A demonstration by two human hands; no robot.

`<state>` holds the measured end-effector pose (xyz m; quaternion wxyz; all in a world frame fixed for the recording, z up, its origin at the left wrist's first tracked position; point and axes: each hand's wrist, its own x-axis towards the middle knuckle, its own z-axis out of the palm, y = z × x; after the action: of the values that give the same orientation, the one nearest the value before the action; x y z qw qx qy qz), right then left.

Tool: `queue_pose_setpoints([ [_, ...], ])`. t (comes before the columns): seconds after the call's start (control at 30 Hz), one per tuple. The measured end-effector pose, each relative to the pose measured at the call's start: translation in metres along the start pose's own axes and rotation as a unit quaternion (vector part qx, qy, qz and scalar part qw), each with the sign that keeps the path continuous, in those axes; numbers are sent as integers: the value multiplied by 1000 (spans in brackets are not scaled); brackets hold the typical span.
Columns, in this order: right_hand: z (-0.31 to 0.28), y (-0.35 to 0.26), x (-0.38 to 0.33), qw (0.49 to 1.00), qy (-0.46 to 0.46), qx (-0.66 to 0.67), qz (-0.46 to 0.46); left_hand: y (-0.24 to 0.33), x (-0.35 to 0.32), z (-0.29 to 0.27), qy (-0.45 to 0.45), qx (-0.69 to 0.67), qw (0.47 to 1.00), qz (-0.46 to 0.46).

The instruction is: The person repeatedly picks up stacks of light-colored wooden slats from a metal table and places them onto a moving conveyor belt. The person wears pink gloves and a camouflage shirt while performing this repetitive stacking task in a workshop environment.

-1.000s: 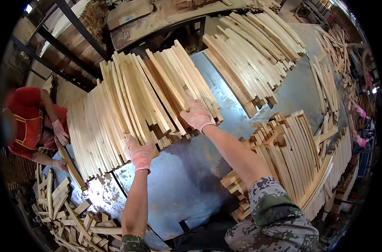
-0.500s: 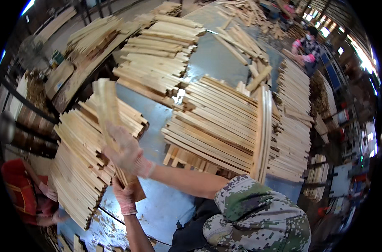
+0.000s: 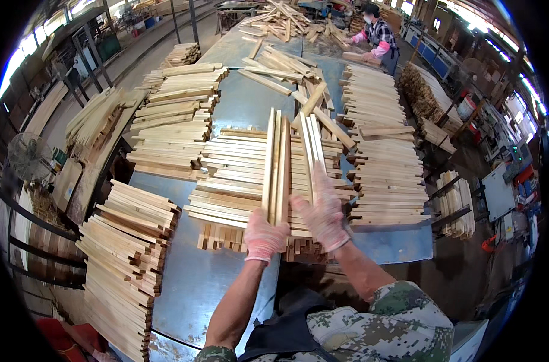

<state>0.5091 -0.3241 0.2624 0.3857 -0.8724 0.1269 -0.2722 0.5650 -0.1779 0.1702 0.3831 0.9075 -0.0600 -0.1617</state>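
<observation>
- On my far left a stack of wooden slats (image 3: 126, 253) runs along the edge of the metal table (image 3: 196, 283). It lies well apart from my hands.
- My left hand (image 3: 264, 235), in a pink glove, is closed round the lower end of a bundle of slats (image 3: 276, 166). I hold the bundle on end, out over the table, just in front of the middle pile of slats (image 3: 238, 175).
- To do this well, I judge I should keep my left fist firm and low, so the ends stay level and none slide out.
- My right hand (image 3: 324, 216) is beside the bundle with its fingers spread. It touches a second few slats (image 3: 311, 151) that lean away to the right. It blurs, so I cannot tell whether it has closed on them.
- I think the right palm should press these loose slats flush against the bundle before anything is laid down.
- Further right lies a long row of slats (image 3: 386, 169), near my right hand but apart from it.
- At the far end of the table another person (image 3: 378, 33) works at their own heap.
</observation>
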Motion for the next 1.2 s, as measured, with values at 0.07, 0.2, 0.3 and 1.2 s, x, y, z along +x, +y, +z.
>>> queue_pose_setpoints([
  [0.07, -22, 69, 0, 986, -21, -110, 122, 23, -24, 14, 6, -4, 999, 52],
  [0.2, -23, 117, -27, 959, -125, -105, 232, 34, -45, 18, -56, 42, 987, 145],
  [0.3, -13, 107, -31, 962, -133, -122, 205, 24, -31, 15, -102, 51, 978, 174],
  [1.2, 539, -181, -8, 746, -587, -222, -223, -431, -169, -101, 272, -286, 824, -407],
])
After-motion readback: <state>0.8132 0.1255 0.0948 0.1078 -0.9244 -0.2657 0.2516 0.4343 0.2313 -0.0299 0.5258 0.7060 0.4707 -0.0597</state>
